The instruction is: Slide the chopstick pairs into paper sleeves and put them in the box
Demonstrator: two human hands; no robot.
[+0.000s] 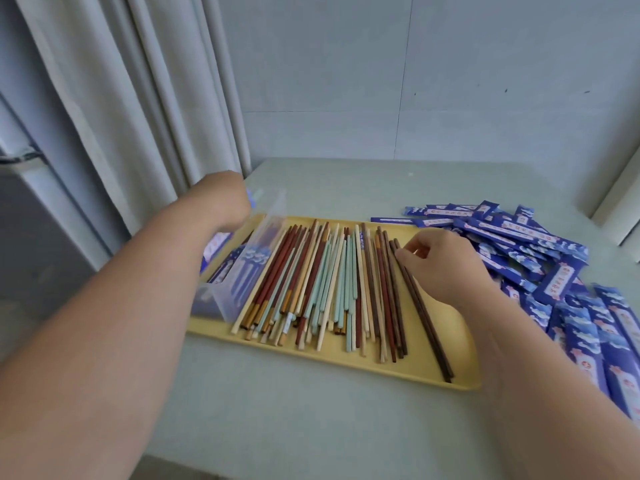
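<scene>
Pinching a dark brown chopstick pair (pixel 420 306) near its upper end, at the right side of the yellow tray (pixel 433 362), the right hand (pixel 446 268) curls its fingers (pixel 403 255) onto it. The left hand (pixel 237 202) reaches over the clear box (pixel 239 275) at the tray's left end; whether its fingers are wide or holding anything cannot be told. Blue paper sleeves (pixel 554 258) lie heaped on the worktop (pixel 311 427) at the right of the frame.

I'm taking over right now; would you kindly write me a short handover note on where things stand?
The left hand reaches over the box, its fingers hidden.
The right hand pinches the top of a dark pair at the right of the tray.
Done: a few sleeved pairs lie in the box.
Left: many loose chopsticks on the tray need sleeving; sleeves are piled on the table to its right.
</scene>
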